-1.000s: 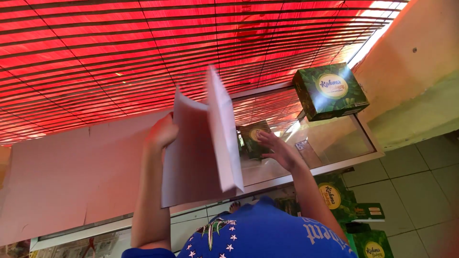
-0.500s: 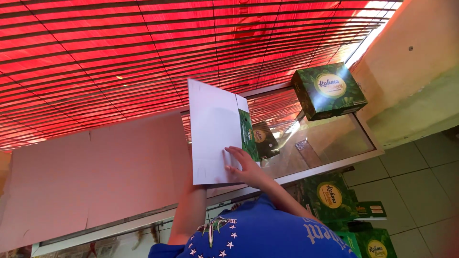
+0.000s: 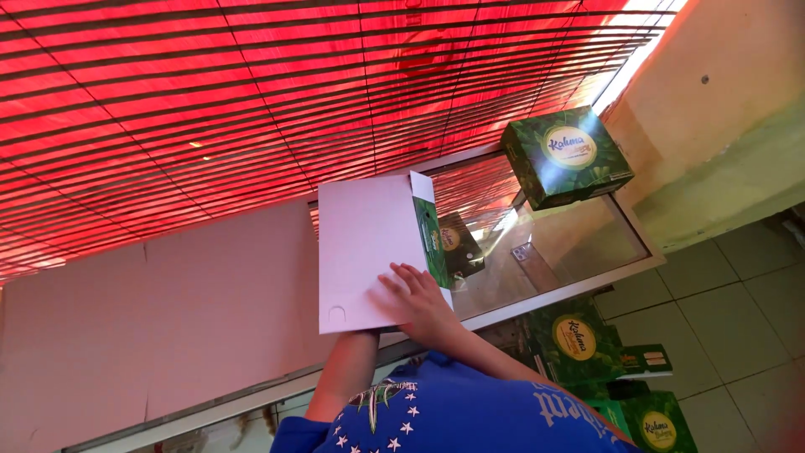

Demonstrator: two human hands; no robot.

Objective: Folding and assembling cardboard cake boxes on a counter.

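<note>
Carton blank (image 3: 369,252) lies flat, white side up, on the glass counter (image 3: 570,252), unassembled. Your right hand (image 3: 419,298) presses open-palmed on it; your left hand is hidden underneath, grip indeterminable. Beyond, one finished green box (image 3: 566,157) stands.

The flat carton blank (image 3: 365,252) is matt white cardboard, smooth, with a glossy green printed face at its edge. The tabletop (image 3: 570,243) is glass, shiny and reflective. The assembled green box (image 3: 566,157) looks like glossy printed cardboard.
</note>
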